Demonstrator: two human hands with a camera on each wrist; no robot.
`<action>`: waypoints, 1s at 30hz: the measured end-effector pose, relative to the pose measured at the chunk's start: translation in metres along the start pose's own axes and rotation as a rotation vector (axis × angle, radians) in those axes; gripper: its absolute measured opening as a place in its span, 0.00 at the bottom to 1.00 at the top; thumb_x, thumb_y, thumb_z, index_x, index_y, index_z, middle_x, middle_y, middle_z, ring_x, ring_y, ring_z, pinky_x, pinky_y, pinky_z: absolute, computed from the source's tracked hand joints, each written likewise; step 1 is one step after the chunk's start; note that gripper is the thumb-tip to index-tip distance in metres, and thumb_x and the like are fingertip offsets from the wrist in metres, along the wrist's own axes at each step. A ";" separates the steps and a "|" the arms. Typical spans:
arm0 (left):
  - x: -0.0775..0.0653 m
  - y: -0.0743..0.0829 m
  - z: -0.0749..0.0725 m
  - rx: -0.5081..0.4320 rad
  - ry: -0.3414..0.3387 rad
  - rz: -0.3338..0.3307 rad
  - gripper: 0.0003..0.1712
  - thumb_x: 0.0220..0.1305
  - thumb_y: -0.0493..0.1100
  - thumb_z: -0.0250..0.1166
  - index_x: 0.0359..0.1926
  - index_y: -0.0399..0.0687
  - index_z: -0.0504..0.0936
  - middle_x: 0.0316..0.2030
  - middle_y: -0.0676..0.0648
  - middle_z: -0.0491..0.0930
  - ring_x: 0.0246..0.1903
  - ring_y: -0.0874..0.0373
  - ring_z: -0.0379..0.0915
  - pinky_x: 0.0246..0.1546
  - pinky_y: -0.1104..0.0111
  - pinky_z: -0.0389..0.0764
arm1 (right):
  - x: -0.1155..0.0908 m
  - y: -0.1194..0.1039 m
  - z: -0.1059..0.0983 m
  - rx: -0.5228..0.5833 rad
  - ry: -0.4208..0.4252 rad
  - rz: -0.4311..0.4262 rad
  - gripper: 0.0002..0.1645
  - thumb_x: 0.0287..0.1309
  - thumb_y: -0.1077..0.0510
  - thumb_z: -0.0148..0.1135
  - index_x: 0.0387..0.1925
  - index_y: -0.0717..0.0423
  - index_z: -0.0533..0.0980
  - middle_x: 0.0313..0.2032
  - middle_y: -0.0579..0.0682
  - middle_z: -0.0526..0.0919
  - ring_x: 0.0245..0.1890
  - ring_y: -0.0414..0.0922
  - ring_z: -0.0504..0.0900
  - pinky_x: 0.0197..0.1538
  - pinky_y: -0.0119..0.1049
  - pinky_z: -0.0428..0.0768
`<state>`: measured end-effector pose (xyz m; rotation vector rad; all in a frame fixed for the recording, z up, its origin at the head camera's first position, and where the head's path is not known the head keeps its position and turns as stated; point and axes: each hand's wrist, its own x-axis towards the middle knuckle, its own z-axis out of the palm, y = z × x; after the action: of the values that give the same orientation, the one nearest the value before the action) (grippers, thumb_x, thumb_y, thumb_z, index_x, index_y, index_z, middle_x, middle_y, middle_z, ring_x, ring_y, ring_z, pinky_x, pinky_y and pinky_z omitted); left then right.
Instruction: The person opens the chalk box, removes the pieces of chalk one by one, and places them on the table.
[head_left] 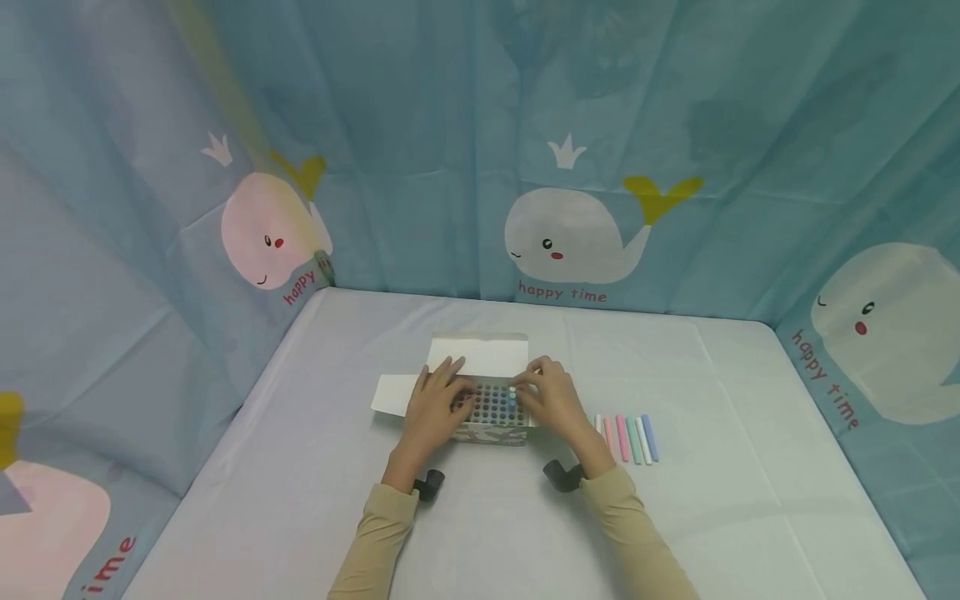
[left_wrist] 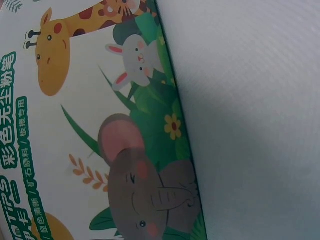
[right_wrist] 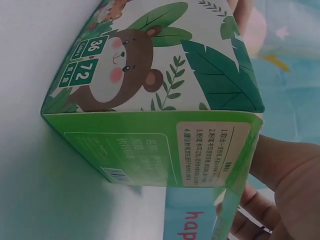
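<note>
An opened cardboard chalk box (head_left: 491, 434) stands on the table, its insert showing rows of round holes. My left hand (head_left: 432, 412) rests over the left side of the box, thumb and index finger bent toward the holes, the other fingers spread. At the right side is my right hand (head_left: 552, 398), its fingertips beside a pale blue-and-white chalk stick (head_left: 512, 398). Whether they pinch it is hidden. The left wrist view shows the printed animals on the box's front (left_wrist: 135, 180). In the right wrist view, my right hand (right_wrist: 295, 185) is partly behind the green side panel (right_wrist: 125, 145).
Several loose chalk sticks (head_left: 628, 439) in white, pink, green and blue lie in a row by my right forearm. The box's lid (head_left: 478, 354) stands open at the back, and a white flap (head_left: 393, 394) sticks out left. A whale-print curtain (head_left: 480, 150) hangs behind the table.
</note>
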<state>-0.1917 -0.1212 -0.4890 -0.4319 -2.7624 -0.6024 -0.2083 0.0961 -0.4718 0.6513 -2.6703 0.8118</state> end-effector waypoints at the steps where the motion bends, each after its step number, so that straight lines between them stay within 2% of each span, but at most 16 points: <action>1: 0.000 0.000 0.000 0.001 0.001 0.001 0.08 0.55 0.54 0.56 0.36 0.63 0.77 0.62 0.53 0.60 0.64 0.54 0.47 0.68 0.58 0.34 | 0.000 0.000 0.000 -0.005 0.004 -0.007 0.08 0.47 0.57 0.63 0.33 0.44 0.80 0.37 0.46 0.70 0.35 0.43 0.67 0.35 0.36 0.71; 5: 0.001 0.000 0.000 0.011 0.002 0.004 0.09 0.55 0.55 0.56 0.36 0.64 0.77 0.62 0.53 0.59 0.64 0.54 0.47 0.68 0.58 0.35 | 0.000 0.000 -0.002 -0.021 0.011 -0.017 0.07 0.48 0.56 0.62 0.33 0.44 0.79 0.37 0.46 0.70 0.36 0.43 0.67 0.36 0.37 0.70; 12: 0.000 -0.001 0.001 -0.005 0.006 0.019 0.09 0.55 0.54 0.56 0.36 0.63 0.78 0.62 0.52 0.60 0.64 0.54 0.47 0.68 0.57 0.35 | 0.003 -0.003 -0.007 -0.006 0.015 0.020 0.06 0.50 0.52 0.61 0.32 0.45 0.77 0.38 0.43 0.71 0.38 0.43 0.69 0.41 0.39 0.70; 16: 0.000 -0.001 0.000 -0.012 0.009 0.017 0.08 0.55 0.54 0.57 0.36 0.64 0.77 0.62 0.52 0.60 0.64 0.54 0.47 0.68 0.58 0.35 | 0.004 -0.007 -0.013 0.098 0.061 0.032 0.06 0.50 0.54 0.61 0.33 0.47 0.76 0.38 0.43 0.75 0.41 0.43 0.71 0.45 0.41 0.71; 22: -0.001 -0.001 0.001 -0.012 0.000 0.010 0.08 0.55 0.54 0.56 0.36 0.64 0.77 0.62 0.52 0.59 0.64 0.54 0.47 0.68 0.58 0.34 | -0.001 -0.014 -0.027 0.330 0.110 0.138 0.08 0.50 0.54 0.60 0.35 0.46 0.74 0.37 0.42 0.80 0.43 0.44 0.75 0.51 0.46 0.73; 25: -0.001 -0.001 0.001 -0.007 -0.010 0.009 0.08 0.56 0.55 0.56 0.36 0.64 0.77 0.62 0.53 0.59 0.64 0.54 0.46 0.68 0.59 0.33 | -0.004 -0.015 -0.034 0.367 0.169 0.152 0.07 0.50 0.53 0.59 0.34 0.46 0.73 0.34 0.41 0.81 0.41 0.42 0.77 0.51 0.44 0.74; 30: 0.000 0.000 0.000 -0.017 -0.002 0.015 0.07 0.55 0.53 0.57 0.35 0.64 0.78 0.62 0.52 0.59 0.64 0.54 0.46 0.68 0.59 0.33 | -0.006 -0.012 -0.043 0.360 0.270 0.101 0.07 0.52 0.53 0.57 0.34 0.48 0.74 0.33 0.42 0.80 0.36 0.39 0.77 0.46 0.39 0.75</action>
<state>-0.1916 -0.1214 -0.4895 -0.4570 -2.7549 -0.6232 -0.1919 0.1141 -0.4344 0.4457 -2.3477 1.3255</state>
